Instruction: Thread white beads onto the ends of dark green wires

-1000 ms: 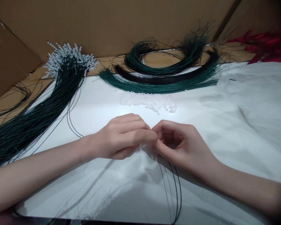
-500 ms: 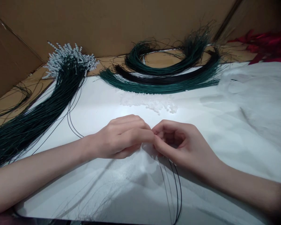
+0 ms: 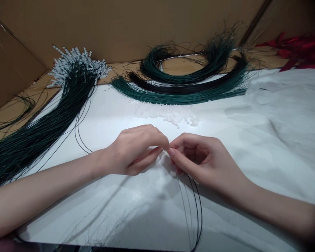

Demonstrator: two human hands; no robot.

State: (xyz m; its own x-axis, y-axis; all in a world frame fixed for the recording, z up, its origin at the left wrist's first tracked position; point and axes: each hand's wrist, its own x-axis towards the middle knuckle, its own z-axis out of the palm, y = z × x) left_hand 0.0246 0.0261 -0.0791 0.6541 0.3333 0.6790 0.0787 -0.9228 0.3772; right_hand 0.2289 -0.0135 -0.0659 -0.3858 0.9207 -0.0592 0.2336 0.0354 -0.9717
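Fingertips of my two hands meet above the white work surface (image 3: 107,203). My right hand (image 3: 204,157) is pinched on dark cords (image 3: 198,210), which hang below it in a loop towards the front edge. At the meeting point, my left hand (image 3: 139,150) has its thumb and forefinger closed; what lies between them is too small or hidden to make out. Beyond the hands lies a scatter of small white beads (image 3: 170,114). On the left rests a thick bundle of dark green cords (image 3: 68,101), with white beaded ends (image 3: 78,64) fanned out at its top.
Curved bundles of loose green cord (image 3: 178,99) and black cord (image 3: 183,89) lie at the back, before a cardboard wall (image 3: 120,28). Translucent plastic sheeting (image 3: 291,115) covers the right side. Red ribbon-like pieces (image 3: 301,50) lie at the back right.
My left forefinger has drawn back slightly to the left and bent, so the right thumb tip now shows. The right hand and the hanging cords have hardly moved.
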